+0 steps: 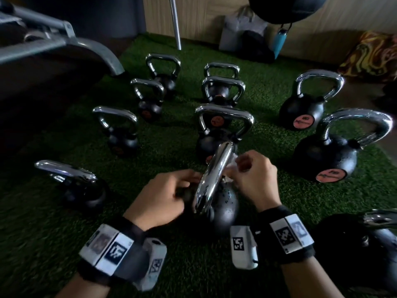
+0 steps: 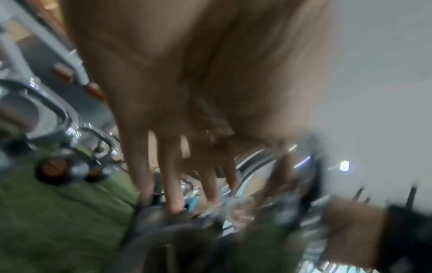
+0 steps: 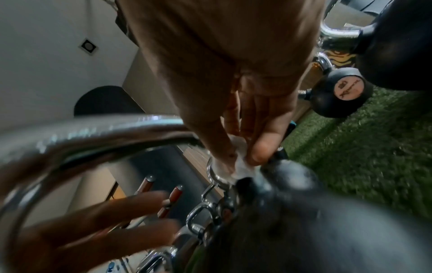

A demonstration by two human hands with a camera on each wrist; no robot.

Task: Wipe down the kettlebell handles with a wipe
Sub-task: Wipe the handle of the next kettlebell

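From overhead, the whole green turf floor point(image 1: 268, 87) spreads out with black kettlebells standing on it in loose rows, a grey machine frame point(image 1: 53, 44) at the far left, a steel pole point(image 1: 175, 22), a blue water bottle point(image 1: 280, 43) hanging by the wooden wall and a patterned cushion point(image 1: 371, 54) at the right. Only the right wrist camera shows the white wipe point(image 3: 236, 162) clearly: it is bunched at the foot of the handle, where the chrome meets the black ball. The left wrist camera is heavily blurred and gives little more than long fingers point(image 2: 171, 184) reaching down to dark metal.

Two big kettlebells point(image 1: 324, 155) with orange labels stand to the right, and another kettlebell point(image 1: 221, 134) stands just behind the one being worked on, its handle rising behind the hands.

That nearest kettlebell point(image 1: 225, 203) sits between the two hands, its chrome handle point(image 1: 214, 177) running away from the person. The right hand point(image 1: 253, 177) pinches the wipe against the handle's right side, thumb and fingers curled round it. The left hand point(image 1: 163, 196) rests on the left side of the ball, fingers fairly straight, touching it rather than gripping.
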